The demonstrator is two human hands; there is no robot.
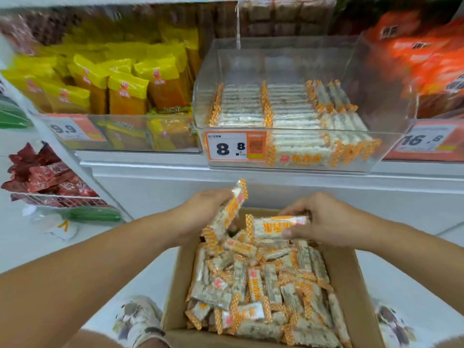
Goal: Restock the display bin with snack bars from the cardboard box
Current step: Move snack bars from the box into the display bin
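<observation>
A brown cardboard box (351, 277) sits low in view, heaped with crinkly white-and-orange wrapped snack bars (253, 290). Above it, on the shelf, the clear plastic display bin (376, 146) holds neat rows of the same bars (about half full). The left hand (200, 212) grips a tilted bundle of bars (226, 217); the right hand (324, 219) pinches a flat-lying bar (273, 226).

I saw the cardboard box (349, 270) open, heaped with white-and-orange snack bars (253, 285); the clear display bin (376, 151) on the shelf held neat rows, partly filled.
</observation>
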